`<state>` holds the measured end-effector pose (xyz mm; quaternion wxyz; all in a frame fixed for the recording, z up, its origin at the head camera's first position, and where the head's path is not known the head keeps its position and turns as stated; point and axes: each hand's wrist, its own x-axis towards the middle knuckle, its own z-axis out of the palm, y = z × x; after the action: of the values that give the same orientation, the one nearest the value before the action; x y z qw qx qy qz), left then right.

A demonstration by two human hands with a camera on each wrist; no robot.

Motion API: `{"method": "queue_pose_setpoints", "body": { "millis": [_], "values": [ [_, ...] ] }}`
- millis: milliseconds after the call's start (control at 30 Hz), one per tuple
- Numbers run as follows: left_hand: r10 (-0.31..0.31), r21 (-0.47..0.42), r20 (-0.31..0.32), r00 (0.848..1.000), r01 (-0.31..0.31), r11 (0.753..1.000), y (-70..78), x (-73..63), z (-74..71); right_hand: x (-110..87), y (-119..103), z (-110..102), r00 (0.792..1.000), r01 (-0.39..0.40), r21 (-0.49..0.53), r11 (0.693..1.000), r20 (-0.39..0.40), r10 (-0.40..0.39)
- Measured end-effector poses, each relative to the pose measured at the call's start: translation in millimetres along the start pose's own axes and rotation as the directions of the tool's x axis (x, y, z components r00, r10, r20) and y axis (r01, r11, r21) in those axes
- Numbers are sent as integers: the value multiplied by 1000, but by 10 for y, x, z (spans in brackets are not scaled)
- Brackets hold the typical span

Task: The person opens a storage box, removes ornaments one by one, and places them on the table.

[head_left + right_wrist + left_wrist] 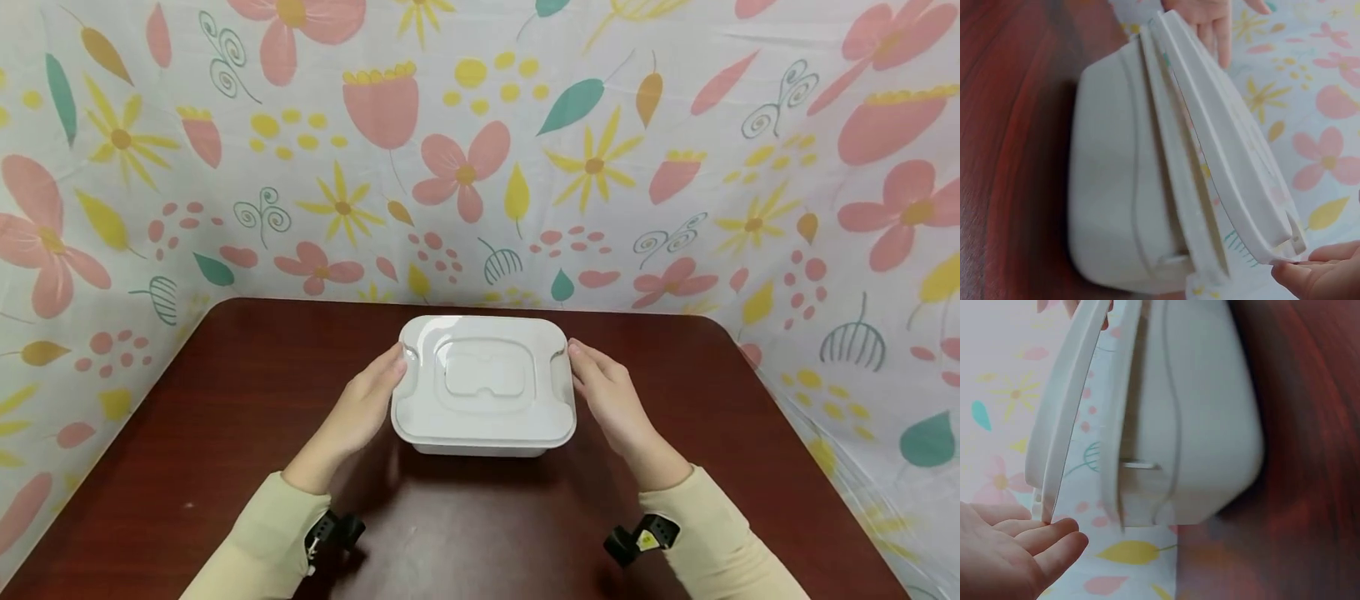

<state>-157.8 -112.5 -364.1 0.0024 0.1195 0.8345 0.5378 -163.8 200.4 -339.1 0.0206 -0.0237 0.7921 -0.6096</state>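
A white rectangular lid (483, 421) with rounded corners is held level above a matching white box (480, 451) in the head view. My left hand (362, 407) holds the lid's left end, its fingers at the edge. On the opposite end, my right hand (613, 404) grips the lid's right edge with its fingertips. The left wrist view shows a gap between the lid (1063, 419) and the rim of the box (1204, 412). From the right wrist, the lid (1222, 137) also stands apart from the box (1104, 162). The lid hides the box's inside.
The box stands on a dark red-brown wooden table (247, 392), towards its far edge. A white curtain (480, 250) printed with flowers and leaves surrounds the table at the back and sides. Black wrist cameras (337, 533) are strapped over light sleeves (262, 537).
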Motion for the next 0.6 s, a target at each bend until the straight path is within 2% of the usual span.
{"method": "queue_pose_setpoints", "body": {
  "millis": [167,267,600],
  "values": [
    [60,-117,0,998,-59,991,71,1,-62,-8,-127,-26,998,-61,152,986,44,55],
    [75,-183,9,997,-72,980,101,6,-97,6,-194,-35,994,-95,210,973,63,84],
    [32,-246,23,999,-25,969,197,-13,-158,16,-287,-22,993,-103,292,951,85,81]
  ]
}}
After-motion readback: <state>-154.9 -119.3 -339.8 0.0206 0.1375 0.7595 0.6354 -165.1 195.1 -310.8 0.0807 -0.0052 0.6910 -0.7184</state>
